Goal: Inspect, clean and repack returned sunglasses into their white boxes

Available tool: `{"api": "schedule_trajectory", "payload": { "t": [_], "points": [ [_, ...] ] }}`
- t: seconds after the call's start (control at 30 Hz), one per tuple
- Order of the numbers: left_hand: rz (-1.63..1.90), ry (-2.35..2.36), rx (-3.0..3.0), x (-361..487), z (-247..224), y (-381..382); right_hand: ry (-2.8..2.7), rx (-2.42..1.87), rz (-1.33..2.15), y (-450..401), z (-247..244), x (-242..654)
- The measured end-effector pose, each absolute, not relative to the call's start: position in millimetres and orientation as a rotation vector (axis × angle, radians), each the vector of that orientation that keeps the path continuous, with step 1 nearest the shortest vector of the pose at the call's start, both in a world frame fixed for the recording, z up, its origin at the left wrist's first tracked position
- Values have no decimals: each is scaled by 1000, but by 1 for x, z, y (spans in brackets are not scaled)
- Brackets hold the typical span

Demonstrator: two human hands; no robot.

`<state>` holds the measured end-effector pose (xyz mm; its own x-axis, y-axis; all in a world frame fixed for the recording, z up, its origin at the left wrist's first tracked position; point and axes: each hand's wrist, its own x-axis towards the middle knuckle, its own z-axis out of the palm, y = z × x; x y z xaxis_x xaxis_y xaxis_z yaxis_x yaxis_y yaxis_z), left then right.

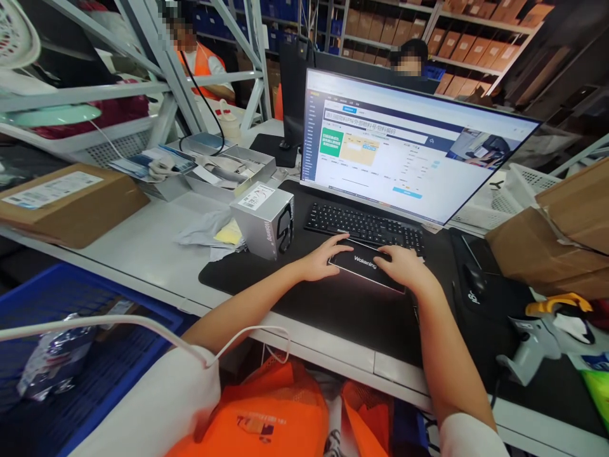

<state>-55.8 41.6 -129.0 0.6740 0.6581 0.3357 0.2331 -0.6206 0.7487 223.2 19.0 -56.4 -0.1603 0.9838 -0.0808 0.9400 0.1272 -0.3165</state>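
Holding a flat black box (pixel 352 259) between two hands, over the dark mat (pixel 333 317), on the near side of the keyboard (pixel 352 219).

The left hand (pixel 320 261) has its fingers on top of the box's left end and its thumb at the near edge; the right hand (pixel 404 268) is closed over the other end and hides it, with fingertips beside the printed word "Wakening". Whether the underside touches the mat, I cannot tell. The box covers part of the keyboard's near edge. Behind stands a monitor (pixel 380 178), whose smaller text is not readable, and it hides most of a co-worker (pixel 416 56). To the left stands a silver-grey carton (pixel 259 225); at the right, a bright green packet (pixel 597 388) is cut off by the picture's edge.
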Motion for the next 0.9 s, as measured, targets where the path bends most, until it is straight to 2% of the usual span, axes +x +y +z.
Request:
{"api": "schedule_trajectory", "payload": {
  "t": [0.2, 0.37, 0.63, 0.77, 0.83, 0.9],
  "points": [
    [862, 679, 2149, -51, -136, 50, -2464, -1748, 503, -8, -51, 196],
    [1045, 842, 1970, -43, -131, 48, -2535, -1829, 239, -12, -63, 182],
    [1045, 1016, 1798, -32, -101, 46, -2547, -1707, 50, -6, -78, 186],
    [1432, 1103, 2159, -63, -79, 8, -2554, -1482, 108, -11, -84, 209],
    [1745, 1389, 2177, -94, -75, -6, -2514, -1428, 137, -17, -86, 222],
    [1829, 1738, 1966, -126, -77, -10, -2448, -1421, 119, -23, -88, 230]
  ]
}}
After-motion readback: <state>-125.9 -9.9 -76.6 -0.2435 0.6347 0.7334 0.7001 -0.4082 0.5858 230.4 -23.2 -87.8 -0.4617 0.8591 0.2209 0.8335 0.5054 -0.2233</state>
